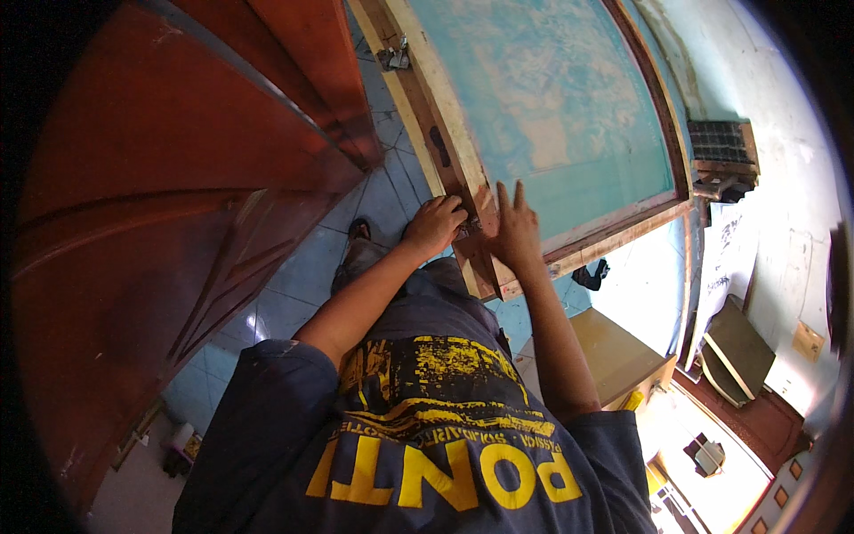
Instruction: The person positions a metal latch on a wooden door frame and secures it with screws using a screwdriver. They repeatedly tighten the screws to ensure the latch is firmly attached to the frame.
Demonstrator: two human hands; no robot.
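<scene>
A wooden-framed screen with blue-green mesh (569, 107) extends ahead of me, its near-left side along a thick wooden bar (427, 111). My left hand (436, 224) is closed, its fingers curled at the bar's edge over a small metal fitting (464, 230); the fingertips are partly hidden. Close beside it, my right hand (516, 233) rests on the corner of the screen frame, with two fingers stretched out toward the mesh. A second metal fitting (393, 55) sits farther up the bar, and a dark slot shows between the two.
Tall red-brown wooden panels (178, 160) stand close on my left. Blue floor tiles (298, 258) run below. At right are a brown box-like surface (614, 351), a dark hanging object (591, 274) under the frame, and a pale wall (801, 205) with a dark rack (722, 142).
</scene>
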